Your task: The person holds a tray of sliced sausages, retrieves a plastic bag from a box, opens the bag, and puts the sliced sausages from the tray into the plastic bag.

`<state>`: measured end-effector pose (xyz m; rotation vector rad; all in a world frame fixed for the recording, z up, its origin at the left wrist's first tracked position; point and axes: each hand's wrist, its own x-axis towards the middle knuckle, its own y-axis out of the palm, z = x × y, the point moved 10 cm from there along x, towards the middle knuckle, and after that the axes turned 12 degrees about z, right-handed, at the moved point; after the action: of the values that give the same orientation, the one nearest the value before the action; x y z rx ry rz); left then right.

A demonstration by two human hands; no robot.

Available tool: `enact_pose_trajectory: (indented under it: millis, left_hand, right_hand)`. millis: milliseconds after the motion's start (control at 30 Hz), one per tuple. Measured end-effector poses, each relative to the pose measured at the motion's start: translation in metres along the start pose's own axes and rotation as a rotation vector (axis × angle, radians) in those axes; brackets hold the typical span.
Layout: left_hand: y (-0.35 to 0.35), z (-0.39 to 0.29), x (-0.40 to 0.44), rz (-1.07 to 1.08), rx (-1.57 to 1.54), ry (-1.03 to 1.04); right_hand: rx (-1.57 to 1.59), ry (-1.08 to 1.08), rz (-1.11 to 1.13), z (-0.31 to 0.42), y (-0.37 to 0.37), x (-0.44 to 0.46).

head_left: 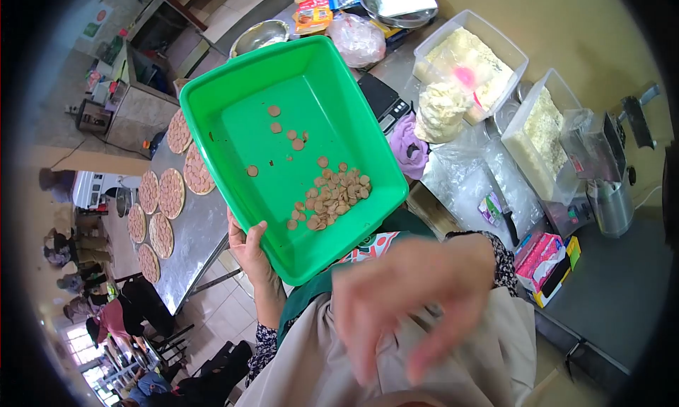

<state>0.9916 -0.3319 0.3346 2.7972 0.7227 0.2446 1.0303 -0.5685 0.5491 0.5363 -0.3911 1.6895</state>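
Note:
My left hand (249, 255) grips the near left rim of a green plastic tub (240, 74), fingers under it and thumb on the edge. Inside the tub, many round brown sausage slices (332, 198) are heaped toward the lower right corner, with several scattered farther up. My right hand (414, 287) hovers in front of my apron, below the tub and apart from it. Motion blurs it, but thumb and fingers are spread with nothing visible between them.
On the left, a metal table (180, 258) bears several round pizza bases (161, 235) topped with slices. The right counter holds containers of grated cheese (474, 50), a black scale (382, 99), a knife (508, 223) and a pink box (541, 258). People sit farther back at left.

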Motion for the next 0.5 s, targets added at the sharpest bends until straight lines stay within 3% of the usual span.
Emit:
enact_pose_trajectory:
  millis: [33,100,167,233,267,333,367,433,500]
  left_hand:
    - [0.005,0.001,-0.001,-0.010,-0.004,-0.043]
    - [0.017,0.009,0.001,0.013,-0.021,-0.097]
    - [0.018,0.018,-0.001,0.008,-0.113,-0.137]
    - [0.026,0.020,0.001,0.024,-0.122,-0.169]
    - [0.028,0.022,0.000,0.024,-0.124,-0.196]
    - [0.036,0.023,0.005,0.070,-0.101,-0.164]
    - [0.042,0.022,0.009,0.104,-0.080,-0.123]
    - [0.049,0.030,0.010,0.149,-0.068,-0.115]
    - [0.055,0.040,0.014,0.203,-0.092,-0.186]
  right_hand:
    - [-0.108,0.095,-0.098,-0.006,-0.020,-0.009]
    - [-0.581,0.407,-0.533,-0.031,-0.074,-0.054]
    - [-1.444,0.597,-0.857,-0.035,-0.097,-0.104]
    - [-1.485,0.945,-0.981,-0.084,-0.116,-0.173]
    - [-1.487,0.953,-0.994,-0.100,-0.115,-0.193]
    - [-1.040,0.910,-1.037,-0.136,-0.119,-0.231]
    - [-1.050,0.910,-1.053,-0.136,-0.118,-0.239]
    - [-0.631,1.090,-1.268,-0.155,-0.116,-0.280]
    - [-0.671,1.072,-1.338,-0.163,-0.113,-0.303]
